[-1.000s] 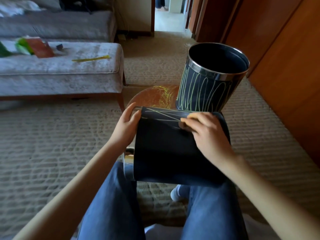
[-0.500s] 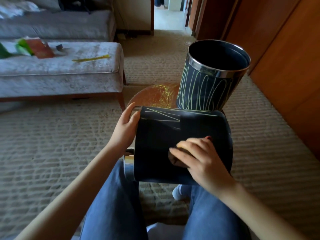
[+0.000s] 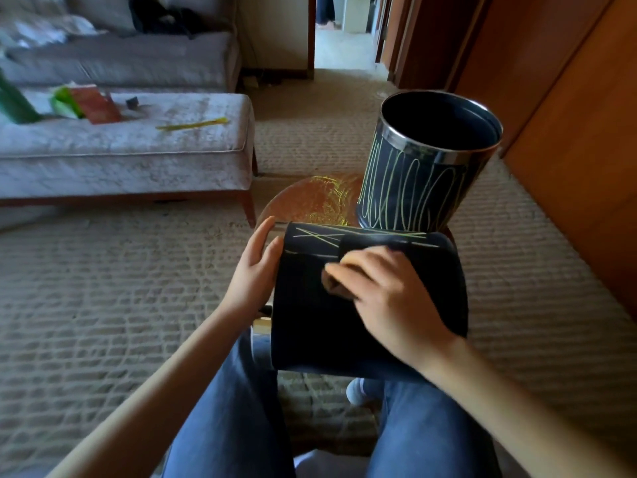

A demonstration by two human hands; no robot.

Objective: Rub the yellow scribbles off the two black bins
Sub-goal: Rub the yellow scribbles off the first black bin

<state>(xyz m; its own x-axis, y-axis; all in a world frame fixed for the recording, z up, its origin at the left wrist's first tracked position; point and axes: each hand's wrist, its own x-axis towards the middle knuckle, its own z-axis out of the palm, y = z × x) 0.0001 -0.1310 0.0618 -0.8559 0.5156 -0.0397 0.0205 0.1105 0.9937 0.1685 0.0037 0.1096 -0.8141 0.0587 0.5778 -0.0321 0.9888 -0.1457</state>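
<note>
A black bin (image 3: 310, 326) lies on its side across my lap, its far end still crossed by a few yellow lines (image 3: 320, 236). My left hand (image 3: 253, 270) rests flat against the bin's left side, fingers straight. My right hand (image 3: 382, 298) presses a small dark rubbing pad (image 3: 332, 282) onto the upper face of the bin, fingers curled over it. A second black bin (image 3: 424, 174) with a chrome rim stands upright just beyond, its side covered in yellow loops.
The upright bin stands on a round brown stool (image 3: 303, 205) that also carries yellow marks. A grey bench (image 3: 138, 157) at the left holds a yellow stick (image 3: 193, 124) and papers. Wooden doors (image 3: 568, 132) line the right, over beige carpet (image 3: 103, 288).
My right hand slid down the bin toward me, then back up toward the remaining yellow lines. The left hand stayed in place on the bin's side.
</note>
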